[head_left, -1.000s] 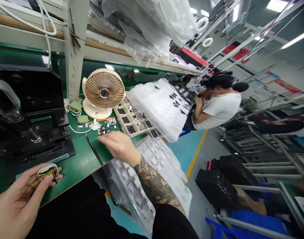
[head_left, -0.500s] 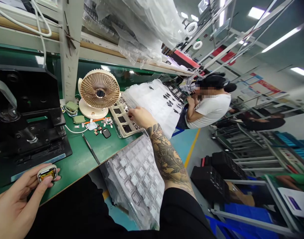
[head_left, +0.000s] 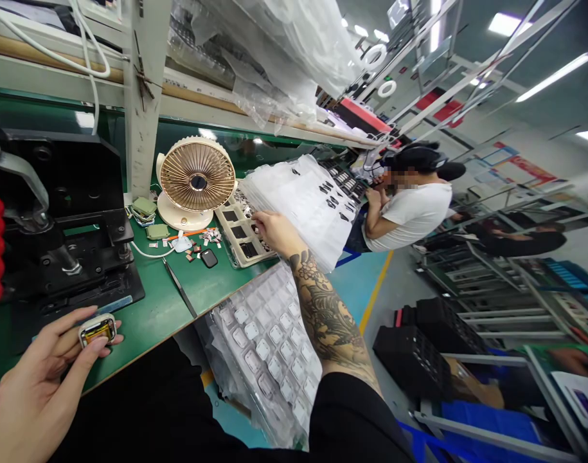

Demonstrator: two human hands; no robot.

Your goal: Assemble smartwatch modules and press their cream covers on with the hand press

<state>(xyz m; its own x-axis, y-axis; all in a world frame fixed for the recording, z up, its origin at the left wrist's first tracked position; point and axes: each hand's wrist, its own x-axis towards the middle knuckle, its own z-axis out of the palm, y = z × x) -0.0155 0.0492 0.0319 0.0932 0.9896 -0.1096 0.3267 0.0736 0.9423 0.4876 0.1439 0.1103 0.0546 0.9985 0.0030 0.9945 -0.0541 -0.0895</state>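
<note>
My left hand, at the lower left, pinches a small watch-like case between thumb and fingers; its open face shows a yellow and black inside. My right hand reaches over the right side of a beige compartment tray that holds black parts. Its fingers are bent together, and whatever may be between them is too small to make out. Dark tweezers lie on the green table between the hands. A black rounded piece rests near the tray, beside small loose parts.
A black press stands at the left, with a red object at its edge. Behind the tray is a beige fan. A clear blister tray sits below the table edge. Another person sits farther along the bench.
The view has shifted slightly, and the red object has come into sight at the left edge. My left hand still holds the case; my right hand remains at the beige tray.
</note>
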